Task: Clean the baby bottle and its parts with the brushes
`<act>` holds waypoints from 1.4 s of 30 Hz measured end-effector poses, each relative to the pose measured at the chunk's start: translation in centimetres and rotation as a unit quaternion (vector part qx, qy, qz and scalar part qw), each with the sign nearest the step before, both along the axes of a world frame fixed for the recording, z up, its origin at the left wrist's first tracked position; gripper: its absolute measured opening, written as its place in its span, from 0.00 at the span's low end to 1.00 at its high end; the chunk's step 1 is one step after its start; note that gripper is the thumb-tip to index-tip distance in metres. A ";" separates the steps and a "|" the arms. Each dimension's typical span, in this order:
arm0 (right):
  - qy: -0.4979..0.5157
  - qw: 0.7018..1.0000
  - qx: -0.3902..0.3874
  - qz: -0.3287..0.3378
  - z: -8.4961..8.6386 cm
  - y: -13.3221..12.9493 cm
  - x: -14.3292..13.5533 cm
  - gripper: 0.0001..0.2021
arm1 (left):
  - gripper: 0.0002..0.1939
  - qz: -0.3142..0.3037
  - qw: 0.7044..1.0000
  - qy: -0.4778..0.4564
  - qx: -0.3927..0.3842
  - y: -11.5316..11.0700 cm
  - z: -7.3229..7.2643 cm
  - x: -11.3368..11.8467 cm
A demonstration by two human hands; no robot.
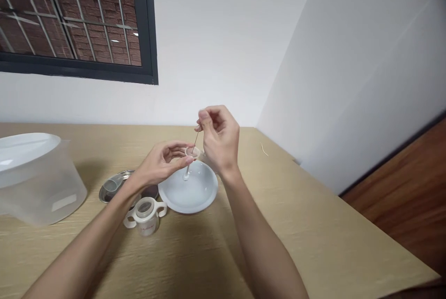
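Note:
Over the white bowl [190, 192], my left hand [162, 162] grips a small whitish round piece [192, 152] between thumb and fingers. A pale stem hangs below that piece toward the inside of the bowl. My right hand [221, 136] is raised just above and to the right, its thumb and finger pinching a thin stick [196, 139]. The lower end of the stick reaches into the round piece. Nearer me, left of the bowl, a white two-handled cup [146, 217] with a round opening on top stands upright.
A large translucent container [45, 187] with a white lid stands at the left. A metal tray [104, 193] lies partly behind my left forearm, with a small clear cup [110, 185] on it. A thin pale strand [264, 149] lies at the right of the wooden table [296, 224].

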State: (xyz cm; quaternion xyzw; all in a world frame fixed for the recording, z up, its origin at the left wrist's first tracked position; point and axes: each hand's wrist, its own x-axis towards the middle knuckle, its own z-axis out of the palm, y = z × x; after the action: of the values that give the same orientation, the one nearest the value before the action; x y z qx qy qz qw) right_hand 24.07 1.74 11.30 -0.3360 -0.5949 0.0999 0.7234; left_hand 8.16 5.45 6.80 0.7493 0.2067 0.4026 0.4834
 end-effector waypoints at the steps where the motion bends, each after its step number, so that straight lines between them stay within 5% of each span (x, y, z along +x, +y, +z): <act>1: 0.013 1.000 0.014 -0.008 0.0 0.1 0.2 0.11 | 0.24 0.004 1.000 0.011 0.010 -0.1 0.2 0.1; 6: 0.055 0.996 0.057 -0.027 0.2 0.2 0.4 0.09 | 0.23 0.014 0.995 0.054 0.077 -0.1 0.6 0.2; 13: 0.114 0.979 0.152 -0.073 2.2 -1.9 0.9 0.05 | 0.21 -0.002 0.985 0.152 0.083 1.3 -1.4 -0.5; 20: 0.102 0.984 0.132 -0.058 2.0 -1.8 1.0 0.05 | 0.23 -0.031 0.996 0.078 0.014 1.7 -0.9 -1.1; 42: 0.088 0.990 0.110 -0.027 0.8 -0.6 -0.5 0.06 | 0.23 -0.031 0.997 0.066 -0.001 0.7 -0.2 -0.9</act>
State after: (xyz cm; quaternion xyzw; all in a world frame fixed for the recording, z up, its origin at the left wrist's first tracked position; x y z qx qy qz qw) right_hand 23.58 1.11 12.07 -0.2606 -0.5269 0.0431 0.8078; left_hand 7.25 6.14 6.58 0.7797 0.2152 0.3371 0.4817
